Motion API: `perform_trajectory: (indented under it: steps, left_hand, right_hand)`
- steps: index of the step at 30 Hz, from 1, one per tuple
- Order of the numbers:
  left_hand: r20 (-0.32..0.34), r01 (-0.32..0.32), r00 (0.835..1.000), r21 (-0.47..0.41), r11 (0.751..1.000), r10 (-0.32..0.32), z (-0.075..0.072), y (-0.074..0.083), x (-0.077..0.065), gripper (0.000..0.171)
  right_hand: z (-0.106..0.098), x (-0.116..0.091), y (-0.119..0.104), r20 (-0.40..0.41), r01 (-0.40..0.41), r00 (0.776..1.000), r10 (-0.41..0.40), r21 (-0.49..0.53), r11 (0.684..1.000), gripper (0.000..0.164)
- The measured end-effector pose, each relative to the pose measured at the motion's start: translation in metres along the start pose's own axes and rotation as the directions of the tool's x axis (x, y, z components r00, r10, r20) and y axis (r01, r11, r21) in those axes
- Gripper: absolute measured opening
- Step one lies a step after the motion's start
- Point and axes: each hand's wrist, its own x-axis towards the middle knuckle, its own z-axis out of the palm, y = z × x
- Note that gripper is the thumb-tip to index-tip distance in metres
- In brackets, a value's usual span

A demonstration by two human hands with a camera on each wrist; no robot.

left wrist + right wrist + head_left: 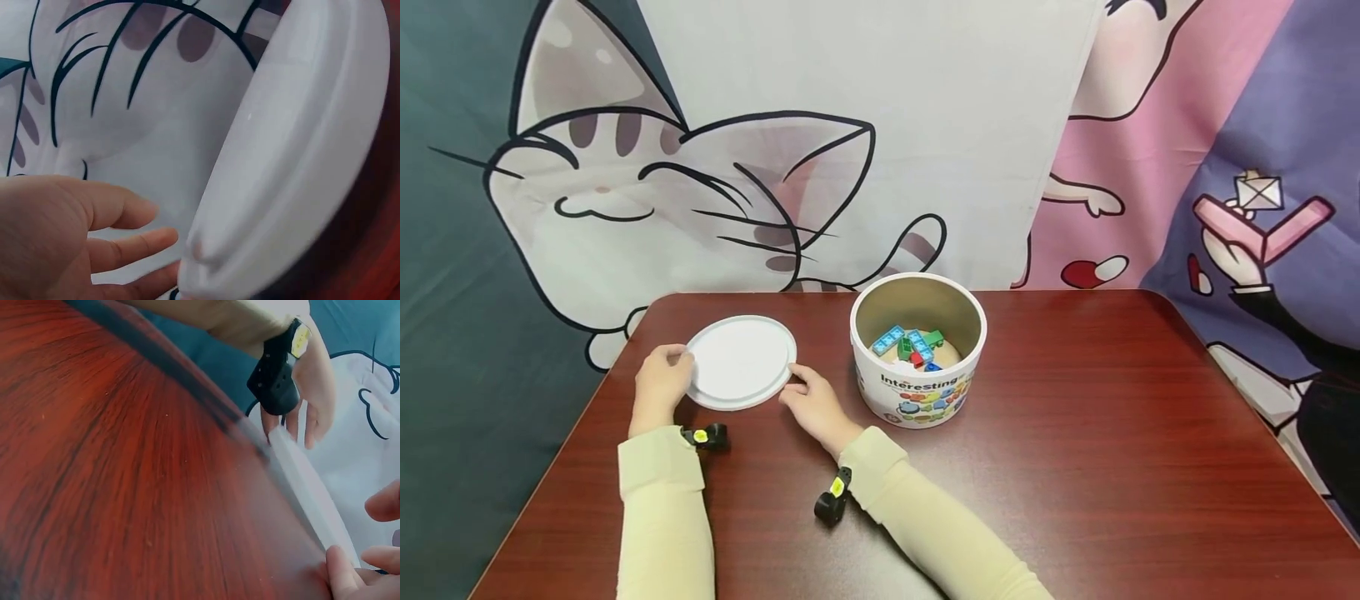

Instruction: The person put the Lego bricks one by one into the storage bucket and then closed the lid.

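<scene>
A round white lid [741,362] is at the left part of the table, its flat face upward in the head view. My left hand [662,382] is at its left edge; in the left wrist view the thumb and fingers [134,250] are spread, with the lower fingertips right at the lid's rim [294,156]. My right hand [820,408] is at the opposite edge, fingertips touching the rim, and its thumb stands apart from the lid in the right wrist view. Right of the hands stands an uncovered white bucket [917,400] printed "Interesting".
Inside the bucket lie several coloured building bricks [917,346], blue, green and red. The reddish-brown wooden table [1097,433] ends at a back edge close behind the lid and bucket. Behind it hangs a cartoon-printed cloth [985,125]. Black cameras [831,504] sit on both wrists.
</scene>
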Motion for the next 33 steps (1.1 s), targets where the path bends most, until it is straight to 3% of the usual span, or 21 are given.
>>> perform_trajectory:
  steps: [4, 8, 13, 18, 21, 25, 28, 30, 33]
  left_hand:
    - [-0.079, -0.061, 0.995, -0.002, 0.998, 0.06, -0.006, 0.002, -0.004, 0.046]
    - [-0.076, -0.084, 0.994, -0.07, 0.994, 0.079, -0.014, 0.006, -0.008, 0.045]
    - [-0.067, -0.179, 0.983, -0.106, 0.978, 0.172, -0.022, 0.01, -0.013, 0.037]
    - [0.001, -0.312, 0.949, -0.143, 0.939, 0.315, -0.027, 0.013, -0.018, 0.04]
    - [0.016, -0.421, 0.905, -0.127, 0.898, 0.426, -0.026, 0.014, -0.019, 0.04]
    - [0.008, -0.542, 0.836, -0.149, 0.827, 0.549, -0.024, 0.016, -0.018, 0.037]
    - [0.006, -0.585, 0.805, -0.158, 0.795, 0.593, -0.022, 0.02, -0.018, 0.035]
    - [-0.006, -0.603, 0.793, -0.153, 0.783, 0.609, -0.021, 0.024, -0.019, 0.033]
    - [-0.048, -0.629, 0.774, -0.17, 0.758, 0.631, -0.019, 0.031, -0.021, 0.032]
  right_hand:
    - [-0.003, -0.002, -0.001, -0.023, -0.018, 1.0, 0.021, 0.098, 0.995, 0.061]
    - [-0.006, -0.005, -0.004, -0.018, -0.021, 1.0, 0.024, 0.132, 0.991, 0.056]
    - [-0.015, -0.006, -0.005, 0.014, 0.026, 1.0, -0.025, -0.054, 0.998, 0.039]
    - [-0.025, -0.008, -0.006, 0.053, 0.115, 0.993, -0.106, -0.225, 0.967, 0.016]
    - [-0.028, -0.013, -0.01, 0.075, 0.197, 0.98, -0.182, -0.396, 0.897, 0.013]
    - [-0.029, -0.025, -0.017, 0.104, 0.31, 0.941, -0.321, -0.641, 0.702, 0.018]
    - [-0.029, -0.035, -0.024, 0.119, 0.362, 0.901, -0.418, -0.737, 0.571, 0.016]
    - [-0.032, -0.041, -0.03, 0.126, 0.392, 0.873, -0.471, -0.755, 0.526, 0.013]
    - [-0.038, -0.05, -0.043, 0.133, 0.43, 0.839, -0.528, -0.756, 0.493, 0.011]
